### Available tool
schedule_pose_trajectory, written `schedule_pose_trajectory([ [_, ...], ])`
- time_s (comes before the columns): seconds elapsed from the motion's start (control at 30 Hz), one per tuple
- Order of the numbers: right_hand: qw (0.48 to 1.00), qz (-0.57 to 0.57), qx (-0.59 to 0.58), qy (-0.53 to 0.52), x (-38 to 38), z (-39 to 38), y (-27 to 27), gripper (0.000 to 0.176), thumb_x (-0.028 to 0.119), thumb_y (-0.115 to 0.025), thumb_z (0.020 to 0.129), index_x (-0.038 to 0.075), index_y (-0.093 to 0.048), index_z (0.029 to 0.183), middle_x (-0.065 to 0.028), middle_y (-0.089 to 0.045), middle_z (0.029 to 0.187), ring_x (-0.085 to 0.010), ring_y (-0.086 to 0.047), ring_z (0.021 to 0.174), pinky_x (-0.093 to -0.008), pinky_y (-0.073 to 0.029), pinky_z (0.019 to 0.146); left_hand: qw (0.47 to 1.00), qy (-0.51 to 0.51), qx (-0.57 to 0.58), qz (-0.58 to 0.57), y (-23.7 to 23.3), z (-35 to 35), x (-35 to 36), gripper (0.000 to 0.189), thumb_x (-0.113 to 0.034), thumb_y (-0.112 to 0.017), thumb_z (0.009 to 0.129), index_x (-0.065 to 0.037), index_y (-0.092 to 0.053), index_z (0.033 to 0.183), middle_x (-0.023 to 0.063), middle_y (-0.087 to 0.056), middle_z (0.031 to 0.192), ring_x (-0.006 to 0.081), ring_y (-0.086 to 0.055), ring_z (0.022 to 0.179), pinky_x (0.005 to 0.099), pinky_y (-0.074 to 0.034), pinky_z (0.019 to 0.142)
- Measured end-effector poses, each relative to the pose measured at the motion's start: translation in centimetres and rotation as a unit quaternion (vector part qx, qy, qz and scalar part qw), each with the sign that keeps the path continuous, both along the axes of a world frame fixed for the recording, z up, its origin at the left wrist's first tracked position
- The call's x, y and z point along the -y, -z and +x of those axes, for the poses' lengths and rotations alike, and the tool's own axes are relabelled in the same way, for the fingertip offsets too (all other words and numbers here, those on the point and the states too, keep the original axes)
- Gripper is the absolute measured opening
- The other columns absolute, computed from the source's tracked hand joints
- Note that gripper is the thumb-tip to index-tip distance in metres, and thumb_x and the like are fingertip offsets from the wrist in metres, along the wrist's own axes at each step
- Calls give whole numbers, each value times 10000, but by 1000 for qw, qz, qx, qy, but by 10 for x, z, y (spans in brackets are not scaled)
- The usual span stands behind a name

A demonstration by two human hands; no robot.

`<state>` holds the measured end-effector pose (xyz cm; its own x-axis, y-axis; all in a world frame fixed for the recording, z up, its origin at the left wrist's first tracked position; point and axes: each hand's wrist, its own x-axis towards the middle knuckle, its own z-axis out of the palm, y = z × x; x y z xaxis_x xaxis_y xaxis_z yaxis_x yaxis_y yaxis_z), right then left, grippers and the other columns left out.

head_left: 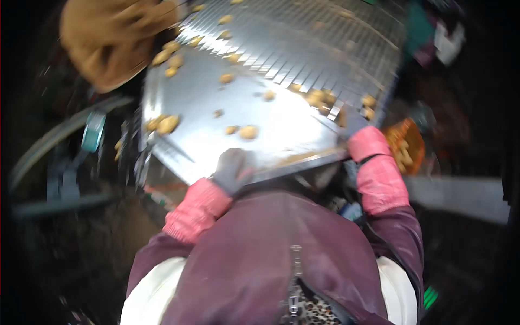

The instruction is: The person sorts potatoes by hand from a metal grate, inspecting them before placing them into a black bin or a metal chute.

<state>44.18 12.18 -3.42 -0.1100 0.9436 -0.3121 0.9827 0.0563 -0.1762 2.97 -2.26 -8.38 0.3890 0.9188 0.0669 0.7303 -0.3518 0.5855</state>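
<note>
My left hand (233,169), in a grey glove, is at the near edge of a shiny metal tray (197,105). Its fingers are smeared by motion, so their grip does not show. Farther right, my right hand (353,120), also gloved, reaches over the tray's right side beside a cluster of potatoes (319,98). Blur hides its fingers and anything in them. Two potatoes (248,132) lie on the bare metal ahead of my left hand. More potatoes (168,124) rest by the left rim, and others are scattered toward the back.
A slatted metal bed (309,40) adjoins the tray's far side. To the right hangs or stands an orange container (409,146) with potatoes inside. A person in a brown garment (114,38) is at the far left; another person's pale glove (448,43) shows at the far right.
</note>
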Motion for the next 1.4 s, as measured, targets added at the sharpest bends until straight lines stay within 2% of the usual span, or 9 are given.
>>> schedule_pose_trajectory([
  [0.33,998,13,-61,0,-47,-109,14,936,119,-720,671,225,-286,1493,-278,-463,1243,-501,-531,1163,-491,-487,989,997,21,-33,62,-11,-6,1,397,-370,-597,837,-26,-594,1034,138,-547,973,334,-487,957,438,-395,821],
  [0.5,809,-162,-559,83,-31,-193,17,703,155,-708,794,119,-411,1430,-180,-517,1266,-354,-580,1116,-395,-516,929,945,167,-228,-168,-44,4,-30,392,-363,-607,835,-22,-609,1028,138,-556,941,339,-514,870,440,-402,778],
  [0.63,959,130,-242,-74,-35,-156,22,735,233,-724,805,151,-407,1462,-200,-471,1355,-367,-541,1204,-397,-506,940,985,80,82,132,8,-12,-11,409,-276,-689,778,-6,-590,1068,160,-566,959,351,-535,889,460,-405,772],
  [0.77,962,271,-38,-3,-54,-43,18,691,288,-743,702,139,-522,1340,-231,-576,1150,-402,-590,1072,-467,-502,911,992,76,73,72,-11,-13,-3,436,-265,-696,773,-2,-586,1103,164,-570,968,347,-537,915,462,-410,793],
  [1.0,960,33,275,33,-75,63,6,840,559,-660,749,221,-398,1472,-232,-421,1461,-394,-444,1331,-487,-389,1076,994,12,43,103,0,-12,-1,312,-259,-673,792,-57,-621,1024,150,-599,1006,342,-547,974,474,-429,851],
  [1.1,962,0,256,95,-71,51,24,721,491,-621,809,201,-421,1437,-220,-442,1426,-408,-472,1292,-524,-415,1036,980,-24,-7,199,42,-34,-7,235,-253,-667,794,-81,-623,947,136,-599,963,343,-561,956,489,-442,845],
  [1.2,959,-9,251,132,-54,17,30,683,396,-613,820,212,-400,1442,-227,-477,1349,-414,-496,1249,-550,-399,1026,983,-162,49,75,-38,-85,-33,286,-243,-715,804,-55,-642,1006,139,-612,952,359,-600,795,467,-495,725],
  [1.3,991,108,79,23,-27,-18,31,654,153,-636,751,100,-445,1374,-250,-486,1278,-459,-520,1144,-501,-450,980,914,-297,-141,236,-24,-144,-61,479,-300,-712,796,-62,-566,1185,176,-586,1112,390,-562,1037,480,-462,880],
  [1.4,991,128,42,-26,-12,-72,29,571,155,-623,777,97,-471,1324,-263,-492,1216,-470,-539,1080,-523,-473,919,907,-330,-249,74,13,-192,-90,592,-362,-664,830,-117,-470,1333,206,-512,1294,407,-543,1136,495,-459,945],
])
